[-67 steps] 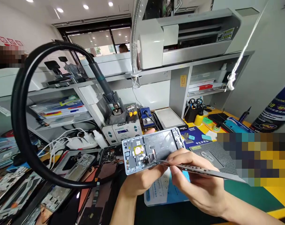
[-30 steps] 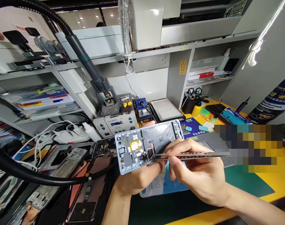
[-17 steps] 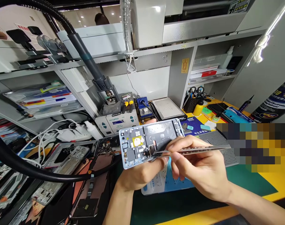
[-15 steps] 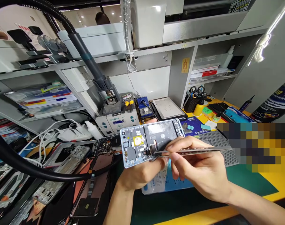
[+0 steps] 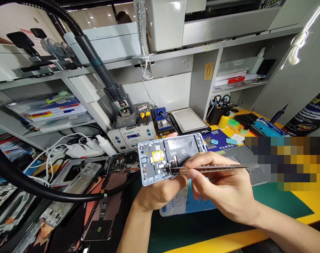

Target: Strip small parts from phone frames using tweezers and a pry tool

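Note:
My left hand point(image 5: 160, 191) grips an opened phone frame point(image 5: 173, 156) from below, its inside facing up, with a yellow patch near the left end. My right hand point(image 5: 223, 191) pinches metal tweezers point(image 5: 218, 168) between thumb and fingers. The tweezer tips touch the frame's inner parts near its lower middle edge. Both hands hover above a blue-and-white sheet point(image 5: 186, 203) on the green mat point(image 5: 278, 207).
Several dismantled phone frames point(image 5: 73, 182) lie at the left under a black hose point(image 5: 31, 184). A soldering station point(image 5: 132, 131), a white heating plate point(image 5: 187, 121), a tool holder point(image 5: 218, 114) and a perforated grey pad point(image 5: 244, 168) stand behind. Shelves rise at the back.
The frame and tweezers stay together; the tweezer tips shifted slightly along the frame's lower edge. The view has drifted a little, and the frame sits slightly higher and more to the right.

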A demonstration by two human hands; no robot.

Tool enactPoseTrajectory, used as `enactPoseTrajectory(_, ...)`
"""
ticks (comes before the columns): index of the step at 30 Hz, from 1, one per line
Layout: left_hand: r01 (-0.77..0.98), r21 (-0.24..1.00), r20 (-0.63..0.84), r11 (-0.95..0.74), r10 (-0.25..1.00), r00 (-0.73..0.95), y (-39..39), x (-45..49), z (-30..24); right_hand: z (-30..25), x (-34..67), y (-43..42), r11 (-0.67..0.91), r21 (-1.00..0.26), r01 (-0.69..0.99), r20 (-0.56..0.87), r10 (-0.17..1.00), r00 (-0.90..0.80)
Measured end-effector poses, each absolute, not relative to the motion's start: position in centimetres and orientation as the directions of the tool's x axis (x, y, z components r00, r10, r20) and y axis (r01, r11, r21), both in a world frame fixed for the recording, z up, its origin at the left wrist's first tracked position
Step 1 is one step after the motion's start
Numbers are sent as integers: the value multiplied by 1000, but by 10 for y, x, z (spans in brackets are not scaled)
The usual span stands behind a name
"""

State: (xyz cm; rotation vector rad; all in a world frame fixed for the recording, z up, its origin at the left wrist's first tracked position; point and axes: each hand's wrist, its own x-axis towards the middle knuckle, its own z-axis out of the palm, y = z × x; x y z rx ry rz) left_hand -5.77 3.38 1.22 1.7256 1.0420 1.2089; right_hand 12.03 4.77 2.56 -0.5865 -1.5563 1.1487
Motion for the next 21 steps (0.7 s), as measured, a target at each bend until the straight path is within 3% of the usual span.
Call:
enactPoseTrajectory(10, 224, 892, 356, -392, 916, 187, 36, -60, 15, 28, 120, 49, 386, -905, -177, 423, 855, -300)
enactPoseTrajectory(21, 223, 904, 299, -365, 912, 280, 39, -58, 17, 31, 118, 50, 313, -933, -178, 355, 883, -309)
